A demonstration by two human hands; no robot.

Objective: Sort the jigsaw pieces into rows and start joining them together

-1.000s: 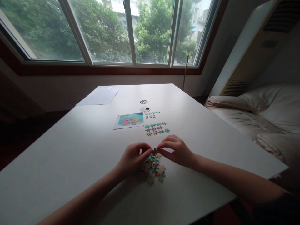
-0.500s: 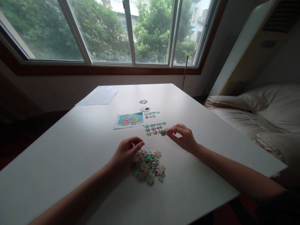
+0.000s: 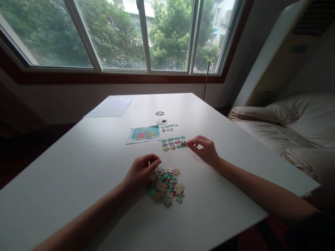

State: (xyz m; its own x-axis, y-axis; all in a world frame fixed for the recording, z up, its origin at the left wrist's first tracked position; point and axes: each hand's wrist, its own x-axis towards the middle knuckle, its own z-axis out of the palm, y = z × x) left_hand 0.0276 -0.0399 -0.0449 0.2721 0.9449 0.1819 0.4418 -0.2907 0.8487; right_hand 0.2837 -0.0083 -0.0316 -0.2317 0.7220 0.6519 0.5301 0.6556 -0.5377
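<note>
A heap of small jigsaw pieces (image 3: 166, 184) lies on the white table (image 3: 78, 164) in front of me. My left hand (image 3: 141, 172) rests beside the heap's left edge with its fingers curled and nothing visible in them. My right hand (image 3: 205, 150) reaches further out and pinches a puzzle piece (image 3: 183, 144) at the right end of a row of sorted pieces (image 3: 172, 143). A second small group of pieces (image 3: 169, 127) lies beyond that row. A printed cartoon reference picture (image 3: 143, 134) lies to the left of the rows.
Two small round items (image 3: 161, 118) sit beyond the picture. A white sheet of paper (image 3: 108, 107) lies at the far left of the table. A cushioned sofa (image 3: 293, 125) stands to the right. Windows (image 3: 146, 35) run along the far wall.
My right hand lifted a piece from the heap and carried it out to the right end of the sorted row. My left hand drew back slightly to the heap's left side.
</note>
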